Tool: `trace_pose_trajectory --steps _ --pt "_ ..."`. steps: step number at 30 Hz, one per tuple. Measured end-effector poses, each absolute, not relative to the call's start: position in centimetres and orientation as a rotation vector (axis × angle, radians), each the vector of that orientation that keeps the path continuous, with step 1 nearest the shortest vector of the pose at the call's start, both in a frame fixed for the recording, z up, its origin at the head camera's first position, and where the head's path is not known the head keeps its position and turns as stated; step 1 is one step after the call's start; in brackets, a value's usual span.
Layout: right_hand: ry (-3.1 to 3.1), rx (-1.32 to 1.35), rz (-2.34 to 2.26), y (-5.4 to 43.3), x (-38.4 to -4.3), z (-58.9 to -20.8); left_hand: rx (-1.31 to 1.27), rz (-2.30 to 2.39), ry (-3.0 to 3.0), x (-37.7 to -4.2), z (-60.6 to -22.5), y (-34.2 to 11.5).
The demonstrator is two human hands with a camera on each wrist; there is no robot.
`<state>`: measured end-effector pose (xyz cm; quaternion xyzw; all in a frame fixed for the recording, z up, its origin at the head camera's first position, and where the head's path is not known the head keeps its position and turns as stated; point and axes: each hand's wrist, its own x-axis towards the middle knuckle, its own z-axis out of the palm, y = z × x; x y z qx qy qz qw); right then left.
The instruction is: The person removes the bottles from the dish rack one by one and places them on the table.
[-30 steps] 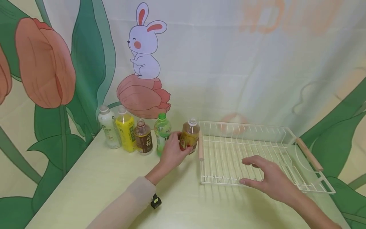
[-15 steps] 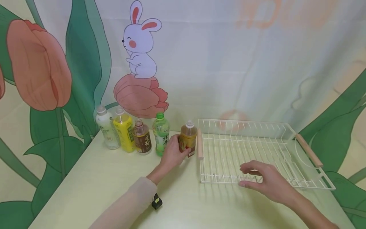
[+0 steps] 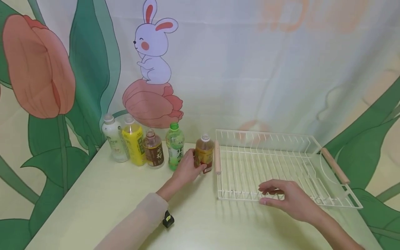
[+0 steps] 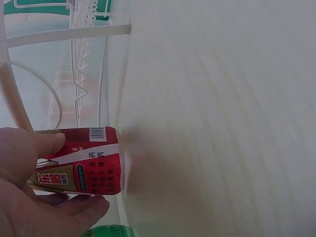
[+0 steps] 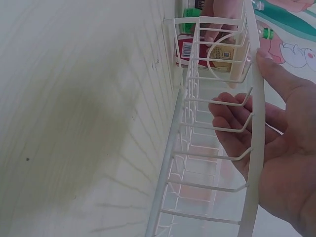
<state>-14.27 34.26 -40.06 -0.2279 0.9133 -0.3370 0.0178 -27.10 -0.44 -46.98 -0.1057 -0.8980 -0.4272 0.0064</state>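
Note:
My left hand grips a small bottle with a red and gold label, fingers on one side and thumb on the other. It stands upright at the table beside the rack's left handle. In the left wrist view, its red base is at or just over the tabletop. Close to its left is a green-capped bottle, partly behind my fingers. My right hand hovers at the front rail of a white wire rack, thumb and fingers apart, holding nothing. In the right wrist view, the rail hides part of that hand.
Further left, a brown-labelled bottle, a yellow bottle and a white bottle stand in a row. The rack has wooden handles, one on the left and one on the right. A printed curtain hangs behind the table.
The bottle in my left hand has come down slightly to the table. My right fingers have drawn a little closer to the thumb. The head view has shifted slightly.

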Motion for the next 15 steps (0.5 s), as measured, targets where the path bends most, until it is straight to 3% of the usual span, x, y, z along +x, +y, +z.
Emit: trace_pose_trajectory --steps 7,15 --pt "2.791 -0.699 -1.039 34.9 -14.8 -39.7 -0.367 -1.241 -2.915 -26.5 -47.2 -0.8" --pt "2.72 -0.799 -1.013 35.1 -15.1 -39.8 -0.539 -1.128 -3.173 -23.0 -45.4 -2.8"
